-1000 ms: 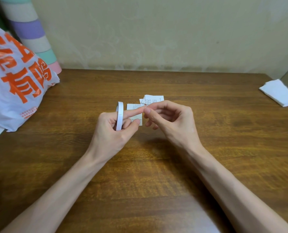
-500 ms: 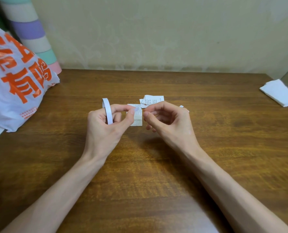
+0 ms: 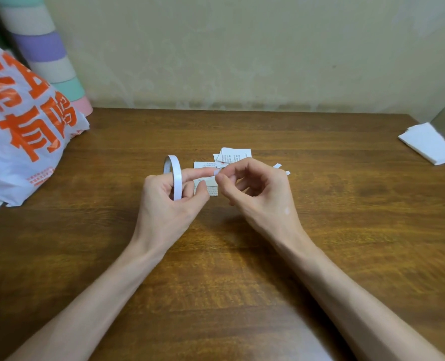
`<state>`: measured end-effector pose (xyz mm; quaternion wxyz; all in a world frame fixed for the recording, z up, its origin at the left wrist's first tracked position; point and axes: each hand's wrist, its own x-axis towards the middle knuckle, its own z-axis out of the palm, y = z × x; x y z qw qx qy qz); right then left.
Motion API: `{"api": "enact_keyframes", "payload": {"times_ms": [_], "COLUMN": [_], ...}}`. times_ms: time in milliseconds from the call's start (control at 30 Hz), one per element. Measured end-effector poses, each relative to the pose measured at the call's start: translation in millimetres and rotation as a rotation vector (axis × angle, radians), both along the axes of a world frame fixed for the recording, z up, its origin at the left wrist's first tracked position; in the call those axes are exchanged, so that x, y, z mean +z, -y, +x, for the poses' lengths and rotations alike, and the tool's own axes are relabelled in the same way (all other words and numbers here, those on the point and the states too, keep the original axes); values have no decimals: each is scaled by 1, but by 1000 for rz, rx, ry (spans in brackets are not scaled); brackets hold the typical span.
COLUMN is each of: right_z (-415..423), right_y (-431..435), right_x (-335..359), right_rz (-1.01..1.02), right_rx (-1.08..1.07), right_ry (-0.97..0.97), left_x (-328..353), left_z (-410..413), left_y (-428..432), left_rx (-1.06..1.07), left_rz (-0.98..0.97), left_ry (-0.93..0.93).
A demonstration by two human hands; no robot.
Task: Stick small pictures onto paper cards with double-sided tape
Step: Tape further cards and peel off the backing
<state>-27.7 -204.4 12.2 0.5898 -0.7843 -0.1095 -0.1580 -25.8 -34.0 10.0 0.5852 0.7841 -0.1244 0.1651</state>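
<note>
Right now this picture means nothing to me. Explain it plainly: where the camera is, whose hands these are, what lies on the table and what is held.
There is no machine here. A person wears one camera on the head, looking forward and down, so both forearms reach in from the bottom edge. The left hand has a white tape roll ringed on its forefinger. The right hand pinches a small pale strip, probably tape, at that forefinger's tip. Beyond the hands, printed paper pieces lie on the wooden table. An orange-lettered plastic bag sits at the left, folded white paper at the far right.
</note>
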Motion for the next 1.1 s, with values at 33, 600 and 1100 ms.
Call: {"api": "enact_keyframes", "payload": {"times_ms": [33,600,1100], "right_z": [0,0,-3], "right_y": [0,1,2], "right_x": [0,5,3], "right_rz": [-1,55,-104], "right_rx": [-14,-26,-91], "right_ry": [7,-31,114], "left_x": [0,0,5], "left_z": [-1,-3,-7], "left_y": [1,3,4], "left_rx": [-13,-37,-36], "left_rz": [16,54,71], "left_ry": [15,67,47]}}
